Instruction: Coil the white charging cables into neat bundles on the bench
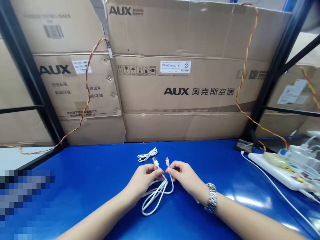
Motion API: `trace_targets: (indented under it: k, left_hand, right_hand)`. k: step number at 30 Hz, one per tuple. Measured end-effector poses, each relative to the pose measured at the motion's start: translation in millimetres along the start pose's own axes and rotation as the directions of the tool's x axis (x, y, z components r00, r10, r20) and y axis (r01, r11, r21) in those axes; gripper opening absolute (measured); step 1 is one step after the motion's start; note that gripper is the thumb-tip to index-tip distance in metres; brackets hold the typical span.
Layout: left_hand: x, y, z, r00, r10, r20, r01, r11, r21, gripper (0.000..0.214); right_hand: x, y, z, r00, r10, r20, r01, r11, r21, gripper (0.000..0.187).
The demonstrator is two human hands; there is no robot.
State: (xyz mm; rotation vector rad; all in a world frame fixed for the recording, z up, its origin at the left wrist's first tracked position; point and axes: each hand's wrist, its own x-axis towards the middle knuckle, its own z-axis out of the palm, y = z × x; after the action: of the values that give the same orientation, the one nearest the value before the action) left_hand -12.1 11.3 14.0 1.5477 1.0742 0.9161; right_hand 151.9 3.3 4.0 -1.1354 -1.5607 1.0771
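Observation:
A white USB cable (151, 209) hangs in loose loops between my two hands, over the blue table. My left hand (142, 178) pinches it just below its larger USB plug (155, 162), which points up. Close by on the right, my right hand (186, 178) has thumb and forefinger closed on the cable below the smaller plug (167, 161), also pointing up. The two plugs are apart. Behind the hands, a second white cable (147, 155) lies on the table, bundled with a dark tie around its middle.
Cardboard boxes (200, 123) form a wall behind the blue table (95, 173). On the right sit a white power strip (265, 163) with plugs and wires, and a small dark device (244, 146). Twisted red-yellow wires (86, 78) hang by black rack posts. The lower left is pixelated.

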Motion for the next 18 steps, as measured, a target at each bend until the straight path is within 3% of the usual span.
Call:
trace_targets:
  k: [4, 11, 18]
  left_hand:
    - [-2.4, -0.6, 1.4, 0.998, 0.057, -0.010, -0.056, 0.997, 0.056, 0.019]
    - [-8.6, 2.6, 2.1, 0.983, 0.167, -0.073, -0.133, 0.932, 0.337, 0.024]
    - [-7.6, -1.1, 2.2, 0.982, 0.175, -0.070, -0.151, 0.953, 0.263, 0.022]
  right_hand:
    - [-0.9, -2.3, -0.5, 1.000, -0.002, -0.013, 0.002, 1.000, -0.016, 0.020]
    - [-1.9, -5.7, 0.3, 1.000, 0.013, -0.027, -0.014, 0.999, -0.031, 0.020]
    - [-1.1, -3.9, 1.2, 1.000, 0.000, 0.000, 0.000, 1.000, 0.030, 0.021]
